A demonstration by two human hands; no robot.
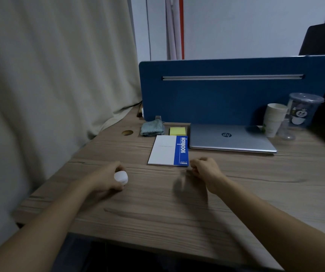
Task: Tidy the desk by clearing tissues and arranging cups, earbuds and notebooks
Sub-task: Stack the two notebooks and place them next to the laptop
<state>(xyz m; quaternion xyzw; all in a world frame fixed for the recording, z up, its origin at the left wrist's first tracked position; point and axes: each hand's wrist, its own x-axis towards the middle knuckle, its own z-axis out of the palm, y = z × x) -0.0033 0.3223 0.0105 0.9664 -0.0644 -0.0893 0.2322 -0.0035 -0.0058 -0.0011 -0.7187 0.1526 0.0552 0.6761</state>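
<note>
Left hand (108,179) — closed round a small white case (121,177), probably the earbuds, low over the worktop (157,213). Right hand (202,167) — loosely curled at the notebook's near corner; whether it grips anything cannot be told. Notebook (168,150) — flat, squared beside the laptop (230,137). Yellow notes (178,131) and folded cloth (151,127) behind it. Paper cups (274,118) stacked, clear cup (302,109) alongside, far right. No tissues visible — clearing looks done; the case seems the last item to place. Worktop: wood grain, blue divider (226,91) at back, curtain (49,75) left, dim room.
</note>
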